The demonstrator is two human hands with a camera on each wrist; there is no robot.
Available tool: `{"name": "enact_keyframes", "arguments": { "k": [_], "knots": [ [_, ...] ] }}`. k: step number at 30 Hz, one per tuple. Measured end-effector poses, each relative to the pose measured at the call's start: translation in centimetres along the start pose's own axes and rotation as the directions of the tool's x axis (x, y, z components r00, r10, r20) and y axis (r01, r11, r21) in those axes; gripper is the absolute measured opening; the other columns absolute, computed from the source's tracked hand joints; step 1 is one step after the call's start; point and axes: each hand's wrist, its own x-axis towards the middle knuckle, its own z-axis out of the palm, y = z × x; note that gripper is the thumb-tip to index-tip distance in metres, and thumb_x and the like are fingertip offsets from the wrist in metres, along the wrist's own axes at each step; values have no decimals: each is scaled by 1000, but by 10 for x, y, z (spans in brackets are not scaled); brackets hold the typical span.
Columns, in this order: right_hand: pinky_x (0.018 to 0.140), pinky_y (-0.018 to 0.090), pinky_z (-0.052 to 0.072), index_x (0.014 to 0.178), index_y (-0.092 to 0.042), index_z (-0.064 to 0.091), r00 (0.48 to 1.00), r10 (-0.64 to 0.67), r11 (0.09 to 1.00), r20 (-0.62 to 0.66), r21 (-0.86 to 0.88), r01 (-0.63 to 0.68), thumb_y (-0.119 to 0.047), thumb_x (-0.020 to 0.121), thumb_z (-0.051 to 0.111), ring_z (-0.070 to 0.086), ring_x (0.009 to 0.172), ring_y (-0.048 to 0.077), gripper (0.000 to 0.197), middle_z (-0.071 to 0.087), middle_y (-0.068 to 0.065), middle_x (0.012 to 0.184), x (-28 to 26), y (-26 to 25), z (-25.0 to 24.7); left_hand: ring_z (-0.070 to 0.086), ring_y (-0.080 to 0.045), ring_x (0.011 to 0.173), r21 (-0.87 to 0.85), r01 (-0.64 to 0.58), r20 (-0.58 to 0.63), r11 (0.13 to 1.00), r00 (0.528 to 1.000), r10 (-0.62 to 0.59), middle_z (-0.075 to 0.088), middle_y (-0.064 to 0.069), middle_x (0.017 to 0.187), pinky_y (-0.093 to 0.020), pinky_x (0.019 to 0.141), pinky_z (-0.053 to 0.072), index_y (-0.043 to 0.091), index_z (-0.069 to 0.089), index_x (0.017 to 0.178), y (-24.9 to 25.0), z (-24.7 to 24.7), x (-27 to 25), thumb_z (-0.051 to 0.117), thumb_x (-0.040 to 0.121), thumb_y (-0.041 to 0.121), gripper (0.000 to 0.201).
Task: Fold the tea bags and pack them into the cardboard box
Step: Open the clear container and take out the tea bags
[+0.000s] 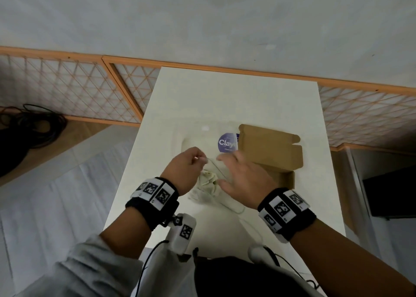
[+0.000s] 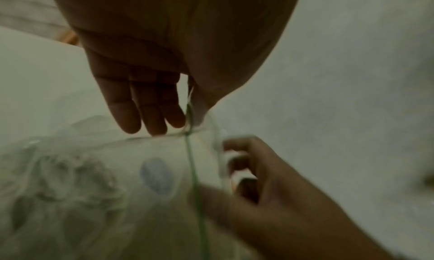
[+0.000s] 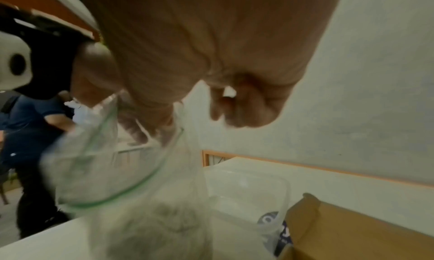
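We see both hands over the white table (image 1: 225, 98), working at the mouth of a clear zip bag (image 3: 112, 171) with a green seal line. The left hand (image 1: 185, 169) pinches one lip of the bag between thumb and forefinger. The right hand (image 1: 244, 179) has its fingers spread in the head view. In the left wrist view its thumb and forefinger appear to nip the opposite lip, but blur leaves us unsure, so we cannot say what it grips.

The tea bags (image 1: 208, 180) lie as a pale crumpled heap inside the bag, directly below the hands at table centre. We cannot count them.

The box (image 1: 270, 150) sits at 2 o'clock from the hands, lid flap thrown back. Its open tray is mostly hidden behind the right hand, so its contents are not visible. A clear tub (image 3: 246, 189) with a blue round label (image 1: 227, 143) stands at 12 o'clock from the hands, touching or just beside the box's left edge.

Judgement on progress: very early. The bag is only being opened; no tea bag is out, none looks folded, none is seen in the box. Extraction, folding and packing all remain.
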Motion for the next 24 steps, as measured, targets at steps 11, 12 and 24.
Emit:
{"name": "enact_keyframes", "arguments": {
  "k": [11, 12, 24],
  "knots": [
    [62, 27, 42, 103, -22, 64, 963, 262, 868, 60, 422, -263, -31, 109, 48, 54, 67, 10, 19, 65, -5, 79, 12, 37, 16, 67, -16, 74, 352, 123, -3, 928, 991, -130, 71, 1, 90, -31, 67, 55, 19, 64, 98, -32, -25, -16, 68, 93, 29, 12],
    [61, 26, 42, 102, -21, 65, 964, 257, 858, 72, 442, -262, -30, 109, 49, 54, 67, 10, 20, 65, -4, 80, 11, 40, 19, 68, -18, 72, 178, 182, -3, 967, 983, -184, 74, -5, 87, -33, 69, 60, 14, 67, 94, -39, -27, -15, 70, 94, 24, 10],
    [81, 35, 66, 108, 1, 69, 888, 337, 360, 312, 829, -428, -15, 101, 69, 77, 87, 26, 18, 72, 18, 102, 17, 42, 45, 60, -18, 61, -852, 456, 394, 257, 882, -258, 58, -2, 63, -31, 67, 60, 12, 57, 77, -51, -2, -3, 54, 92, 15, 16]
  ]
}}
